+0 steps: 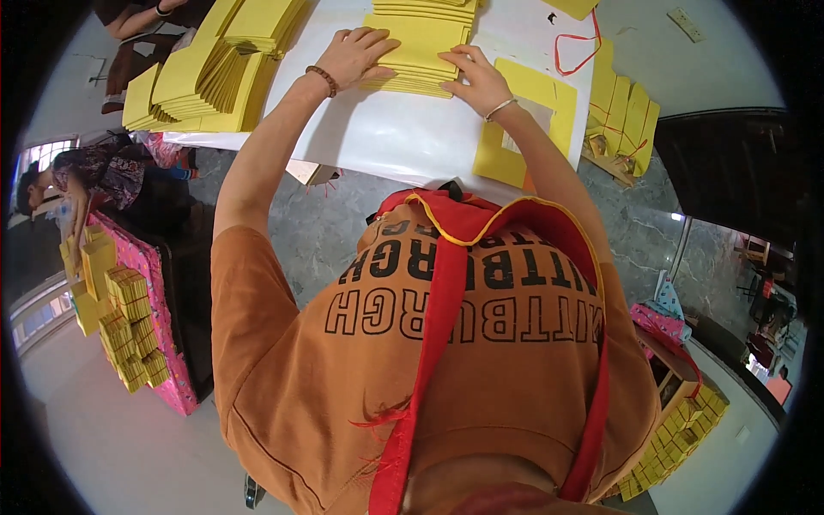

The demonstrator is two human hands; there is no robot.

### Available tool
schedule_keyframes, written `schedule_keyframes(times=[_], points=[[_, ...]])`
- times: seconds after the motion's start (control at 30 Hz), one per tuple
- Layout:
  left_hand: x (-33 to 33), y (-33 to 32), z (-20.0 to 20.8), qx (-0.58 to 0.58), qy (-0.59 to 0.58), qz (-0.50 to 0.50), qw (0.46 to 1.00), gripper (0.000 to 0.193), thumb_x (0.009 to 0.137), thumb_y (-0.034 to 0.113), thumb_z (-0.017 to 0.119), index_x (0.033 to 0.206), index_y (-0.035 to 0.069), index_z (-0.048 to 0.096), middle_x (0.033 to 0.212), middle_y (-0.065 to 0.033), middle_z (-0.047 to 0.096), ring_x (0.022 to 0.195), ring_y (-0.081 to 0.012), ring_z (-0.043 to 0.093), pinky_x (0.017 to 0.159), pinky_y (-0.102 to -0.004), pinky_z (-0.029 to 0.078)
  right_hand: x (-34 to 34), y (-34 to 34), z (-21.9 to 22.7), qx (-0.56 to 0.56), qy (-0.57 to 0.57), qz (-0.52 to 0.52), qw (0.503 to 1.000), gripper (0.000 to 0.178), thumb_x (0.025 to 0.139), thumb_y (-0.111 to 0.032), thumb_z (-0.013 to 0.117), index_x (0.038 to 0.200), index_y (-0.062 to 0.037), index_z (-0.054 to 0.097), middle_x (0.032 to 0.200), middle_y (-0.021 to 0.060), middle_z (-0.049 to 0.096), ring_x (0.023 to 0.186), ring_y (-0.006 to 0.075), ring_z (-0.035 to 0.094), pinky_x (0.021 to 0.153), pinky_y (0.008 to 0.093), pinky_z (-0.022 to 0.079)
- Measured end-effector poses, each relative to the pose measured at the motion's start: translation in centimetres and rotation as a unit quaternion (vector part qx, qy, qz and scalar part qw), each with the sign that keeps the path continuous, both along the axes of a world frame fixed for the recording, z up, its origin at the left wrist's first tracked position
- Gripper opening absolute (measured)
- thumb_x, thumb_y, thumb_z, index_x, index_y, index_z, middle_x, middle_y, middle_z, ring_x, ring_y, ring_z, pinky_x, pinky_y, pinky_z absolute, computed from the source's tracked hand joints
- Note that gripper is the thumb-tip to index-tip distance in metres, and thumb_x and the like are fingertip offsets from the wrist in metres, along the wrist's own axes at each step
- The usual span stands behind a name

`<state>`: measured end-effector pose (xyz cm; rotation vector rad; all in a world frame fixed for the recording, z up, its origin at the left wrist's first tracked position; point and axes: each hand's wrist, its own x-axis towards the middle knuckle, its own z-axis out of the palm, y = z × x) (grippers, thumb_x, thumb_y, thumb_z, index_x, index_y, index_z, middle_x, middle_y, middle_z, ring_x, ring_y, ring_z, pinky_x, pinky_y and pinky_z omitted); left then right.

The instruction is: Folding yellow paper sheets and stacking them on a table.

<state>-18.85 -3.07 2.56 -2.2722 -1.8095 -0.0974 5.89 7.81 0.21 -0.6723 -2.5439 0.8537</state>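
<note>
A stack of yellow paper sheets (421, 45) lies on the white-covered table, its near edges stepped in layers. My left hand (359, 57) rests on the stack's left side, fingers stretched over the top sheet and thumb along the near edge. On the opposite side, my right hand (477, 81) grips the right edge, with fingertips on top and thumb lower down by the near corner. What lies under the fingers is hidden. Just beyond, another yellow stack (425, 9) reaches the top of the picture.
Fanned yellow stacks (202, 81) cover the table's left side. A yellow sheet with a pale panel (539, 107) lies right, near a red string (577, 53). Tied yellow bundles (620, 116) stand beyond the right edge. Another person (112, 176) is beside a pink-covered table (167, 318) with yellow bundles.
</note>
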Motion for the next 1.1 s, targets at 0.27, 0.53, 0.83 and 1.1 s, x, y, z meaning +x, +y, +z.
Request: schedule_keyframes(times=[0.27, 0.53, 0.83, 1.1], points=[[1.4, 0.3, 0.3, 0.069, 0.048, -0.115, 0.990, 0.046, 0.078, 0.022, 0.061, 0.119, 0.007, 0.046, 0.112, -0.0081, 0.055, 0.101, -0.0214, 0.053, 0.084, -0.0333, 0.043, 0.2, 0.0, 0.6, -0.002, -0.009, 0.010, 1.000, 0.049, 0.076, -0.028, 0.064, 0.122, -0.0176, 0.051, 0.124, 0.0051, 0.043, 0.087, 0.0192, 0.058, 0.080, 0.0315, 0.046], [1.2, 0.4, 0.2, 0.037, 0.006, -0.108, 0.993, 0.045, 0.077, 0.020, 0.061, 0.118, 0.007, 0.047, 0.110, -0.0092, 0.057, 0.097, -0.0239, 0.055, 0.081, -0.0338, 0.047, 0.0, -0.3, 1.0, 0.101, -0.056, 0.009, 0.993, 0.052, 0.074, -0.026, 0.065, 0.123, -0.0182, 0.049, 0.122, 0.0056, 0.045, 0.087, 0.0215, 0.059, 0.079, 0.0340, 0.047], [1.6, 0.2, 1.1, -0.011, -0.022, -0.078, 0.997, 0.051, 0.075, 0.024, 0.062, 0.122, 0.009, 0.045, 0.117, -0.0110, 0.052, 0.105, -0.0272, 0.050, 0.088, -0.0389, 0.042, 0.3, 0.2, 0.0, 0.185, 0.017, 0.046, 0.981, 0.048, 0.077, -0.022, 0.061, 0.121, -0.0091, 0.047, 0.118, 0.0131, 0.054, 0.081, 0.0256, 0.063, 0.070, 0.0378, 0.051], [1.9, 0.5, 1.0, -0.016, 0.001, -0.062, 0.998, 0.057, 0.075, 0.030, 0.064, 0.124, 0.011, 0.044, 0.116, -0.0087, 0.052, 0.106, -0.0254, 0.049, 0.088, -0.0381, 0.040, 0.1, 0.6, 0.5, 0.128, 0.033, 0.058, 0.990, 0.043, 0.080, -0.020, 0.059, 0.119, -0.0048, 0.049, 0.101, 0.0175, 0.060, 0.080, 0.0341, 0.060, 0.071, 0.0388, 0.050]])
